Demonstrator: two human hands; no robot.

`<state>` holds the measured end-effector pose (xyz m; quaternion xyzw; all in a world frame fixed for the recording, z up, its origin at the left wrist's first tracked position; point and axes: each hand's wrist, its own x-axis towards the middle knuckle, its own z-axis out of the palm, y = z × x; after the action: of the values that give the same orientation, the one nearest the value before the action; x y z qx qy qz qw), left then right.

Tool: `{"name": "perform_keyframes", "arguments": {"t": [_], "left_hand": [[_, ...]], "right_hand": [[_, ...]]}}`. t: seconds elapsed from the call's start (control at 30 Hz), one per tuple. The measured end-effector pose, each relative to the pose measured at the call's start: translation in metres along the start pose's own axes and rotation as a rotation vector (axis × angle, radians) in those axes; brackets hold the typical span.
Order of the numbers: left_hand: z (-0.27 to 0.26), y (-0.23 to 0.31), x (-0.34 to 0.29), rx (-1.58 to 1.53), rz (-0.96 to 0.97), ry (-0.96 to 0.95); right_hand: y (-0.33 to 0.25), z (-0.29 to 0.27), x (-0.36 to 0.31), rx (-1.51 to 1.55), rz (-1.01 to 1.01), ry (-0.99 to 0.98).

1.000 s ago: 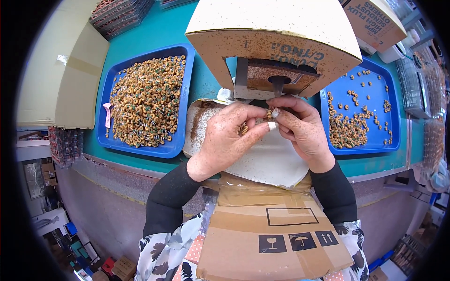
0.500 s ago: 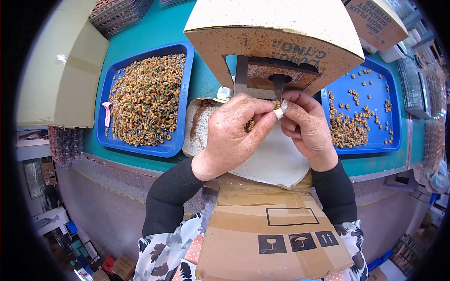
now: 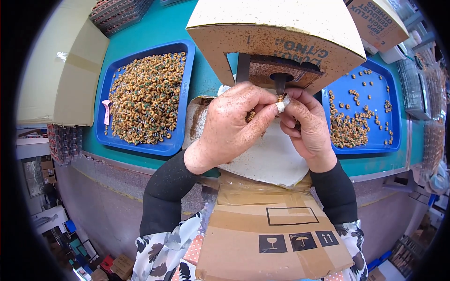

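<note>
Both hands meet under the cardboard-covered machine, pinching a small copper-coloured wire-wound ring coil (image 3: 280,99) right at the tip of a dark narrow spindle (image 3: 280,85). My left hand (image 3: 229,124) is closed, thumb and forefinger on the coil's left side. Another coil (image 3: 251,115) shows in the curl of its fingers. From the right, my right hand (image 3: 309,124) grips the same coil, its lower fingers curled in. White wrapping (image 3: 281,107) covers a fingertip beside the coil; whose thumb it belongs to is unclear. Brown specks dot both hands.
A cardboard box (image 3: 276,37) hoods the machine. At left, a blue tray (image 3: 136,149) is heaped with coils; the right blue tray (image 3: 396,126) holds fewer. Beneath my hands lies a speckled white sheet (image 3: 267,164). Another carton (image 3: 276,225) sits against my front.
The coil and my fingertips have shifted very slightly up and right. My left wrist has swung a little to the left; the grip looks the same.
</note>
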<state>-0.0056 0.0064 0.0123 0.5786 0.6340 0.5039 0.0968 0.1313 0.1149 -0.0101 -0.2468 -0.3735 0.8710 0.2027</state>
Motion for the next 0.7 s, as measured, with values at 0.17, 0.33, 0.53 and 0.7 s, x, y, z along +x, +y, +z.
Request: {"name": "perform_keyframes", "arguments": {"t": [0.17, 0.33, 0.53, 0.7], "left_hand": [[0.001, 0.000, -0.001, -0.007, -0.007, 0.014], [0.003, 0.005, -0.008, -0.014, -0.012, 0.028], [0.004, 0.003, -0.010, 0.010, 0.000, 0.074], [0.005, 0.001, -0.010, -0.024, -0.003, 0.076]], "right_hand": [[-0.001, -0.002, 0.001, 0.004, 0.025, -0.007], [-0.005, -0.004, 0.001, -0.039, 0.060, -0.064], [-0.002, -0.003, 0.003, -0.032, 0.079, -0.065], [-0.002, -0.003, 0.003, -0.024, 0.072, -0.048]]}}
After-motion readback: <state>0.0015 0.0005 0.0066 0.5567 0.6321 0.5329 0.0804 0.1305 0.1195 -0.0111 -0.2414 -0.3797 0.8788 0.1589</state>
